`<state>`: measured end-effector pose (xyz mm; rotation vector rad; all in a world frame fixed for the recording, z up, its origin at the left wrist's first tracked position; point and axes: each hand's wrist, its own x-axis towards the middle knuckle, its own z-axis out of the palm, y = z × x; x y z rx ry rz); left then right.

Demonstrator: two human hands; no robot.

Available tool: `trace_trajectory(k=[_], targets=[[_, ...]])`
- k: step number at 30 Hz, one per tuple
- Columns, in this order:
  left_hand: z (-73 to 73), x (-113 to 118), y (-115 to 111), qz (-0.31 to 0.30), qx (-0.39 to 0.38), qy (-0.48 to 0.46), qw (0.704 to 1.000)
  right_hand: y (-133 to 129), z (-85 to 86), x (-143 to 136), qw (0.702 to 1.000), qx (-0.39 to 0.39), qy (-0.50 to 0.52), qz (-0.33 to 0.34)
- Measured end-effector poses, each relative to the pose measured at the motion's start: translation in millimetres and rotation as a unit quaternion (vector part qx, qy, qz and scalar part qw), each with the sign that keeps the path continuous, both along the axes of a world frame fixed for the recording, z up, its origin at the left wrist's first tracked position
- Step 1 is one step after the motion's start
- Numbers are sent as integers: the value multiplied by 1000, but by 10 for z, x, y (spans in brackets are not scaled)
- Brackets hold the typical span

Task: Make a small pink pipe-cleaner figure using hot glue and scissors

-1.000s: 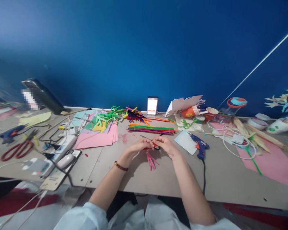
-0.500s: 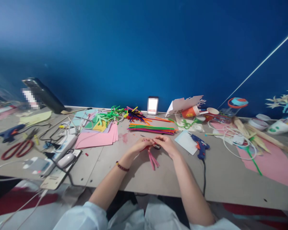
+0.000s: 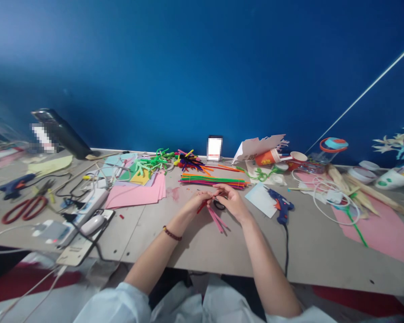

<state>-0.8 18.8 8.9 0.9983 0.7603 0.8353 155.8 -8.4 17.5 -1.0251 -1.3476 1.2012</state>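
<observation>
Both of my hands meet above the table, fingers pinched together. My left hand (image 3: 199, 202) grips pink pipe cleaners (image 3: 217, 220), whose loose ends hang down and to the right. A red piece (image 3: 201, 207) shows beneath its fingers. At the same spot my right hand (image 3: 232, 202) has its fingertips closed on the upper part of the pipe cleaners; the exact grip is hidden. Under the right hand a black scissors handle (image 3: 218, 205) lies on the table. Just beyond the hands is a bundle of green, orange and purple pipe cleaners (image 3: 212, 181).
To the right lie a blue glue gun (image 3: 283, 206) and a light blue sheet (image 3: 261, 202). Pink paper (image 3: 134, 195), a power strip (image 3: 87, 211) and red-handled scissors (image 3: 27, 208) are on the left. A paper cup (image 3: 267, 157) lies at the back.
My right hand's fingers have lifted and shifted slightly, showing more of the black handle. The pink ends have swung to the right, and more of the red piece shows.
</observation>
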Motion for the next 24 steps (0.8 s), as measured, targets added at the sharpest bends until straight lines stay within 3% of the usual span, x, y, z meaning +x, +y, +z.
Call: trace_trajectory(k=[4,11,13,16,19,24], targets=[[48,19,-21,30,31,11,999,-10,2,-11,1000,1,11,-6],[149,73,-128,109,139,78,981,47,1,22,986,-71,139,-61],[174,67,-174,159,191,103,963,40,13,24,984,-97,141,-59],[168,30,-226,244,300,144,911,5,27,7,983,-102,150,-29],[100,-12,-228,244,351,174,887,-19,2,-17,983,-85,160,-2],[10,-37,-177,222,313,161,909,-6,-68,-42,985,-74,157,0]])
